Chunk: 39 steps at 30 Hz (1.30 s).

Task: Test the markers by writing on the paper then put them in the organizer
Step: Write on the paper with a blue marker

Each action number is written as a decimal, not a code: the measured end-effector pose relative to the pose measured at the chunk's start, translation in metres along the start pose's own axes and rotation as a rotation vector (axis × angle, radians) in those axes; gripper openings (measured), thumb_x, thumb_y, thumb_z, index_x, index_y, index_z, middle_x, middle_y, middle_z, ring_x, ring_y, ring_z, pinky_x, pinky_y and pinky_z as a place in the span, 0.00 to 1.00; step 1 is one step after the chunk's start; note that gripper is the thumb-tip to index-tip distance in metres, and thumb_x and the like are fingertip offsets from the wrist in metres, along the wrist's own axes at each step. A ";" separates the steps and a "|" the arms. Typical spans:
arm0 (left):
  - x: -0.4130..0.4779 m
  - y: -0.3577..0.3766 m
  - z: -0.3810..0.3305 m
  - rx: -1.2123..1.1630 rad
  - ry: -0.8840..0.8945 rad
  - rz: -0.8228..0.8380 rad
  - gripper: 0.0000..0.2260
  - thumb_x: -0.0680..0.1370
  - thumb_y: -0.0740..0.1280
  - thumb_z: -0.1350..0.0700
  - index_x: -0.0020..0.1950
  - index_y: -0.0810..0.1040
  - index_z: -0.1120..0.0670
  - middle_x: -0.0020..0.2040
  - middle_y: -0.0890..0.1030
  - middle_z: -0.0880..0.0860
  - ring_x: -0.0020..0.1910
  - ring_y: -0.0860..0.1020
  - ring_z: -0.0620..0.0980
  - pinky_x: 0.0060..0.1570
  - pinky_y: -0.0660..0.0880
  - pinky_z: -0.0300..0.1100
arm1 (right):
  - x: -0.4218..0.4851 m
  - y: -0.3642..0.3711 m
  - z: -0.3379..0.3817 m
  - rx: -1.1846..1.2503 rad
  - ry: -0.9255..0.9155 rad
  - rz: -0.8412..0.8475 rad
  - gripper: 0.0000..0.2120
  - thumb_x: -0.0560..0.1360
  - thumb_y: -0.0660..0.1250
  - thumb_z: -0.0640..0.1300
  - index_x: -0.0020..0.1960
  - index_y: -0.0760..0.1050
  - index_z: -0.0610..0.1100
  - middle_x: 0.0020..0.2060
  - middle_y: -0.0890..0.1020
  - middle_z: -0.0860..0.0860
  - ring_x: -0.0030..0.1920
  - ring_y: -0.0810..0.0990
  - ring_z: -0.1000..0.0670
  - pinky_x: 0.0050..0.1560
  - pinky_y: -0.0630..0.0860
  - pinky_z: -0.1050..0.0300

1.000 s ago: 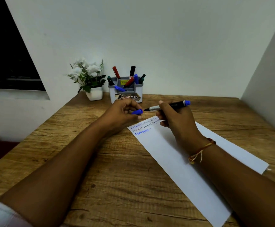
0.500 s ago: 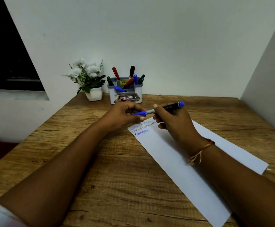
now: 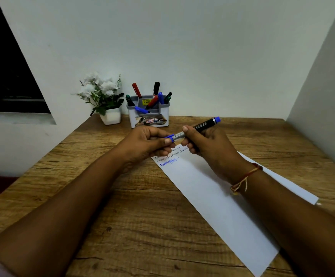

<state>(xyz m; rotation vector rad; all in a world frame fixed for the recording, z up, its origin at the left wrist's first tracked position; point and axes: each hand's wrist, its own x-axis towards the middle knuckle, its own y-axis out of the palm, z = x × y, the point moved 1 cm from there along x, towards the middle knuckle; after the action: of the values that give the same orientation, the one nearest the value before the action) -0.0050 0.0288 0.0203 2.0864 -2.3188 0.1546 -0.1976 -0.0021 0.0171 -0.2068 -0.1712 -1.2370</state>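
Wooden table point(image 3: 142, 226) across the lower frame, with a long white paper point(image 3: 212, 196) lying diagonally from centre to lower right. Above the paper's upper end, a black marker point(image 3: 202, 124) with a blue tail, gripped in the curled fingers of the right hand point(image 3: 208, 148). Blue cap point(image 3: 169, 136) pinched by the left hand point(image 3: 146, 142), meeting the marker's silver collar. Lines of handwriting point(image 3: 168, 161) just below the hands. Grey organizer point(image 3: 162, 112) at upper centre, holding other markers point(image 3: 156, 87), beside a white potted plant point(image 3: 102, 94).

Organizer point(image 3: 148, 114) behind paper point(image 3: 218, 206), plant point(image 3: 102, 96) left of organizer, markers point(image 3: 156, 89) in organizer
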 end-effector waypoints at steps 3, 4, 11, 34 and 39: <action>-0.002 0.001 -0.002 -0.023 -0.003 -0.011 0.07 0.76 0.69 0.62 0.52 0.82 0.60 0.43 0.86 0.56 0.38 0.83 0.45 0.39 0.80 0.34 | -0.001 -0.002 0.003 -0.005 -0.039 0.052 0.08 0.82 0.68 0.45 0.48 0.83 0.43 0.34 0.83 0.50 0.34 0.79 0.59 0.39 0.77 0.64; -0.003 0.002 -0.002 -0.033 -0.003 -0.011 0.07 0.75 0.69 0.61 0.51 0.82 0.60 0.42 0.86 0.56 0.38 0.83 0.45 0.39 0.80 0.34 | -0.001 -0.003 0.003 -0.009 -0.048 0.069 0.07 0.82 0.68 0.45 0.49 0.83 0.43 0.35 0.83 0.50 0.35 0.79 0.59 0.40 0.77 0.64; -0.007 0.007 -0.001 -0.158 0.001 -0.045 0.05 0.77 0.68 0.64 0.51 0.81 0.62 0.40 0.83 0.56 0.37 0.81 0.45 0.38 0.79 0.34 | -0.003 -0.007 0.004 -0.024 -0.073 0.135 0.11 0.81 0.68 0.43 0.58 0.82 0.38 0.39 0.85 0.51 0.41 0.84 0.57 0.46 0.81 0.63; -0.003 -0.012 -0.019 -0.197 0.382 -0.680 0.12 0.76 0.70 0.67 0.56 0.73 0.58 0.49 0.83 0.58 0.47 0.85 0.50 0.46 0.81 0.41 | 0.007 -0.010 -0.014 -0.107 -0.037 -0.159 0.04 0.82 0.68 0.49 0.55 0.80 0.53 0.48 0.87 0.51 0.52 0.86 0.51 0.50 0.85 0.52; 0.010 -0.038 -0.051 0.182 0.582 -0.934 0.10 0.75 0.74 0.61 0.48 0.75 0.50 0.48 0.83 0.53 0.48 0.83 0.48 0.49 0.80 0.44 | 0.007 -0.013 -0.012 -0.485 -0.156 -0.190 0.08 0.81 0.69 0.49 0.58 0.83 0.49 0.50 0.86 0.53 0.48 0.82 0.55 0.46 0.75 0.62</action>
<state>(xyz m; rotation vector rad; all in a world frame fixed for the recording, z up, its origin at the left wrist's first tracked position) 0.0288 0.0191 0.0740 2.4992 -0.9262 0.8108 -0.2076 -0.0158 0.0077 -0.7219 -0.0216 -1.4387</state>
